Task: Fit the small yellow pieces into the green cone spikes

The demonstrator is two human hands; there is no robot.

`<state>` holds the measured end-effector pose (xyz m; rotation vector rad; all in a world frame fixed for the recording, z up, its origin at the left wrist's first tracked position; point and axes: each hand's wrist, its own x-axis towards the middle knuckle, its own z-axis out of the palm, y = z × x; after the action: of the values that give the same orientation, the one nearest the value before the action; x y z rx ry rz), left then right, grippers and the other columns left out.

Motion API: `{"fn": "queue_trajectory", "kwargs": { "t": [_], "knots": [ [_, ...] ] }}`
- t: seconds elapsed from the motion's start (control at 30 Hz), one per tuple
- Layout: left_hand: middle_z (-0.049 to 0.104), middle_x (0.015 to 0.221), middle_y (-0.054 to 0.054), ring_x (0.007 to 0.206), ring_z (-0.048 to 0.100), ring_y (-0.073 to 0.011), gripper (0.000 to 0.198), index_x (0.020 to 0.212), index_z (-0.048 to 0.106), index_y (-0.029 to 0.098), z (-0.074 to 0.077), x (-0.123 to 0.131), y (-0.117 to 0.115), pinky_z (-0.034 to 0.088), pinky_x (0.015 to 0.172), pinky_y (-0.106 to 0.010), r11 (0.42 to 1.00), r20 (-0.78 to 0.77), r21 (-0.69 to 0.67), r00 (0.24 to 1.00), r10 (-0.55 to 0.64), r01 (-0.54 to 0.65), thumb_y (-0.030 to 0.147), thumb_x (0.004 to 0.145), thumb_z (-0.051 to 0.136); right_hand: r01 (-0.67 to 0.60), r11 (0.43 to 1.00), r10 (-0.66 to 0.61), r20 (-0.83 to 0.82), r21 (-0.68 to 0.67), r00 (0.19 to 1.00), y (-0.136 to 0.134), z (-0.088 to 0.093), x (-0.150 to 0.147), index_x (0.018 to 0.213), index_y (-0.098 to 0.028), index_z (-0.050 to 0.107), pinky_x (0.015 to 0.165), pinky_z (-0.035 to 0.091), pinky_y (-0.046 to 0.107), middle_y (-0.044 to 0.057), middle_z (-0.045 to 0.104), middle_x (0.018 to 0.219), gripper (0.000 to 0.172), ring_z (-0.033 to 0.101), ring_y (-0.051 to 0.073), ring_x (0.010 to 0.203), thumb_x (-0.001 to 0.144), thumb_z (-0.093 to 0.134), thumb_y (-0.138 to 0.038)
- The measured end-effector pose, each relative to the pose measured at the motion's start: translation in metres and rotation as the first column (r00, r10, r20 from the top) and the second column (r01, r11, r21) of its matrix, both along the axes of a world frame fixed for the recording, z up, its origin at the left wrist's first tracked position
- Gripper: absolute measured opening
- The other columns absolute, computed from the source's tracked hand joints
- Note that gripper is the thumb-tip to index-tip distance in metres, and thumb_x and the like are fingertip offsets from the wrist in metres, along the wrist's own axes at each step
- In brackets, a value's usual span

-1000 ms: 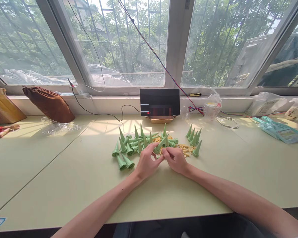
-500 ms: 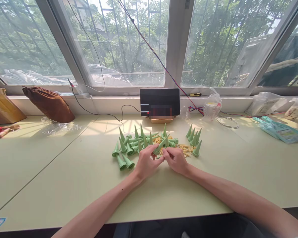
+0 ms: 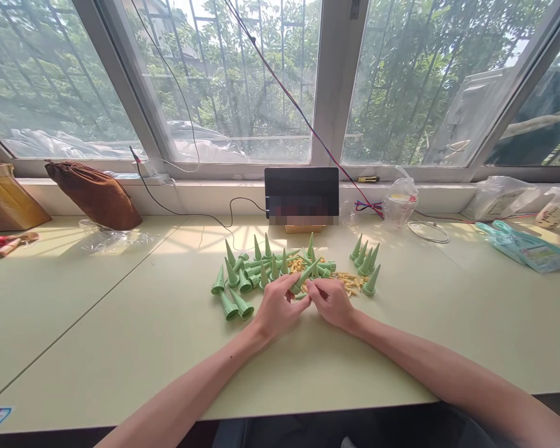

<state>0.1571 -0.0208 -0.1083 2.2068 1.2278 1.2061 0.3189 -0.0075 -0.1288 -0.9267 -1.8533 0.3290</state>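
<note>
My left hand [image 3: 279,306] is closed on a green cone [image 3: 305,275], which tilts up to the right. Close beside it, my right hand [image 3: 332,302] has its fingers pinched together near the cone's lower end; what they hold, if anything, is hidden. Several green cones, some upright and some lying, spread to the left, among them a lying cone [image 3: 243,306]. Small yellow pieces [image 3: 352,281] are heaped behind and right of my hands. A separate group of upright green cones, with one at its front [image 3: 371,281], stands right of the pieces.
A dark tablet [image 3: 301,193] stands on a small brown stand at the back. Along the back left are a brown pouch [image 3: 96,196] and crinkled clear plastic. A plastic-wrapped cup [image 3: 400,202], a coiled cable [image 3: 428,232] and a teal pouch [image 3: 527,246] lie toward the right.
The whole view has shifted very slightly. Both hands remain close together at the same cone, with hardly any visible movement of the fingers.
</note>
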Motion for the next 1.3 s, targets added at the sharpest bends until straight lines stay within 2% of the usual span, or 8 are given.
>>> {"fn": "queue_trajectory", "kwargs": {
  "t": [0.27, 0.6, 0.83, 1.07, 1.3],
  "knots": [
    [0.07, 0.091, -0.002, 0.061, 0.059, -0.0111, 0.027, 0.104, 0.066, 0.02, -0.0019, 0.0015, -0.0005, 0.052, 0.062, -0.024, 0.999, 0.029, 0.049, 1.0, 0.006, -0.008, 0.027, 0.078, 0.068, 0.023, 0.995, -0.03, -0.075, -0.095, 0.997, -0.0002, 0.003, -0.0022, 0.053, -0.019, 0.031, 0.046, 0.024, 0.024, -0.005, 0.028, 0.048, 0.043, 0.025, 0.009, 0.046, 0.092, 0.044, -0.033],
    [0.071, 0.091, -0.001, 0.064, 0.061, -0.0112, 0.029, 0.104, 0.066, 0.021, 0.0003, 0.0035, -0.0006, 0.054, 0.064, -0.023, 0.998, 0.062, 0.059, 0.998, 0.004, -0.008, 0.02, 0.075, 0.07, -0.059, 0.973, 0.03, -0.13, -0.223, 0.991, -0.0032, 0.0085, -0.0019, 0.065, -0.02, 0.048, 0.046, 0.03, 0.024, -0.004, 0.041, 0.048, 0.028, 0.038, 0.011, 0.043, 0.091, 0.043, -0.03],
    [0.071, 0.09, 0.0, 0.065, 0.061, -0.0115, 0.03, 0.104, 0.066, 0.021, -0.0021, 0.0037, -0.0001, 0.054, 0.065, -0.023, 0.998, 0.077, 0.056, 0.997, 0.004, -0.009, 0.019, 0.074, 0.07, -0.1, 0.971, 0.073, -0.127, -0.218, 0.989, -0.0026, 0.009, -0.0012, 0.073, -0.02, 0.051, 0.047, 0.032, 0.024, -0.005, 0.045, 0.05, 0.023, 0.04, 0.011, 0.043, 0.092, 0.041, -0.028],
    [0.069, 0.093, -0.003, 0.064, 0.058, -0.0118, 0.032, 0.108, 0.064, 0.02, -0.001, 0.0018, 0.0002, 0.052, 0.062, -0.024, 0.999, 0.053, 0.035, 0.999, 0.001, -0.003, 0.027, 0.077, 0.069, 0.0, 0.988, -0.02, -0.125, -0.155, 0.992, -0.0019, 0.0084, -0.0016, 0.058, -0.02, 0.037, 0.045, 0.026, 0.023, -0.006, 0.035, 0.049, 0.035, 0.031, 0.009, 0.045, 0.09, 0.047, -0.03],
    [0.065, 0.087, -0.002, 0.061, 0.053, -0.0104, 0.028, 0.107, 0.066, 0.02, 0.0045, 0.0013, -0.0013, 0.049, 0.062, -0.024, 0.999, 0.02, -0.029, 0.999, -0.036, 0.037, 0.026, 0.08, 0.064, 0.014, 0.996, -0.023, -0.091, -0.093, 0.996, -0.0011, 0.0073, -0.0007, 0.055, -0.02, 0.033, 0.045, 0.025, 0.023, -0.006, 0.032, 0.048, 0.038, 0.028, 0.008, 0.045, 0.089, 0.047, -0.029]
  ]
}}
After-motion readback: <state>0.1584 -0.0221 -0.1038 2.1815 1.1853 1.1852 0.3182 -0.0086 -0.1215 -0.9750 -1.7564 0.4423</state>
